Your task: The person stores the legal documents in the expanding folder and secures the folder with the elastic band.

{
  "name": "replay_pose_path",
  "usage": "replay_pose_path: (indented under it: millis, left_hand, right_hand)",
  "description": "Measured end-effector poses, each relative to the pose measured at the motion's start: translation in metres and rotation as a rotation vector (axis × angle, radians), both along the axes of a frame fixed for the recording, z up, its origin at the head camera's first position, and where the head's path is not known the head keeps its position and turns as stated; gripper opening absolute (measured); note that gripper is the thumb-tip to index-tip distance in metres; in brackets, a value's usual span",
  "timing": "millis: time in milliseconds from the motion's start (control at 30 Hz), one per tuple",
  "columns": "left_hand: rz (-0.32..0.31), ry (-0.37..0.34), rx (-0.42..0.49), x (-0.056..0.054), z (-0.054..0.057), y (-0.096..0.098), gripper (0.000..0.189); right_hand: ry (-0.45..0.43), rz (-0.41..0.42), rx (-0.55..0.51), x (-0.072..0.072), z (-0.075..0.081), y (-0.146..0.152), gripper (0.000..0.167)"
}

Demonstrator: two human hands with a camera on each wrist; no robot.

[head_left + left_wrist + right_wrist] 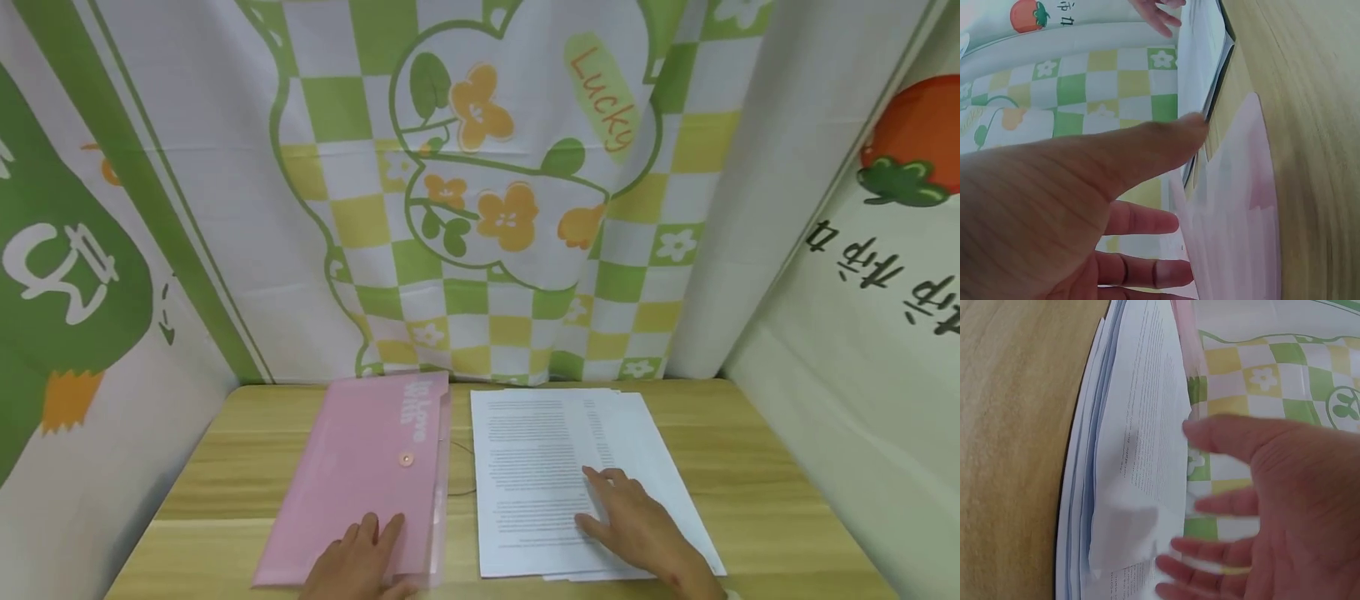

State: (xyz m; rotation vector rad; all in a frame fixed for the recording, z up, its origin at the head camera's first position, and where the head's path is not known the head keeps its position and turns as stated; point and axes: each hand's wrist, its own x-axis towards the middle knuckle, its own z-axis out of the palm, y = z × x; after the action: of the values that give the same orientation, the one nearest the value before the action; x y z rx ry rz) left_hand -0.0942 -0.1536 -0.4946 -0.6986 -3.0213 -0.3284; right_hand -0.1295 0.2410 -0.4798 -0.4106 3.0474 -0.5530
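A pink translucent document folder [345, 475] lies on the left of the table, with a round button [406, 459] and white lettering on its front. My left hand [356, 558] is at its near part, fingers extended against the cover; in the left wrist view the fingertips meet the folder [1241, 237], whose edge shows several layers. To the right lies a stack of printed paper [525, 475], its sheets slightly uneven. Over this stack is my right hand [637, 521], fingers spread and relaxed, pinching nothing. The right wrist view shows these fingers apart from the paper [1141, 437].
The wooden table [765, 483] runs beneath both. A thin cord [461, 492] lies between folder and paper. Behind the table hangs a green-and-yellow checked cloth [517, 333], and printed cloth walls [855, 400] close in both sides.
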Motion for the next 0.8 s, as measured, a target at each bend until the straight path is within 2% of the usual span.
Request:
replay_pose_path:
  millis: [100,167,367,500,700,800]
  left_hand:
    - [0.007,0.031,-0.026,0.000,-0.004,0.002,0.074]
    - [0.013,0.047,-0.038,0.000,-0.006,0.003,0.073]
    - [0.050,0.019,-0.047,-0.001,-0.010,0.009,0.069]
    - [0.042,0.019,-0.046,-0.002,-0.012,0.010,0.058]
    - [0.023,0.008,-0.046,-0.004,-0.009,0.012,0.049]
    - [0.051,-0.019,-0.018,-0.004,-0.006,0.016,0.053]
  right_hand:
    - [-0.115,-0.113,0.005,-0.001,-0.001,-0.001,0.075]
    - [-0.148,-0.152,0.011,-0.002,-0.002,0.000,0.077]
    - [-0.131,-0.183,0.026,-0.005,-0.007,0.000,0.082]
    - [-0.131,-0.208,0.033,-0.007,-0.009,-0.003,0.083]
    - [-0.177,-0.231,0.038,-0.009,-0.010,-0.004,0.089]
    - [-0.175,-0.236,0.038,-0.009,-0.010,-0.003,0.093]
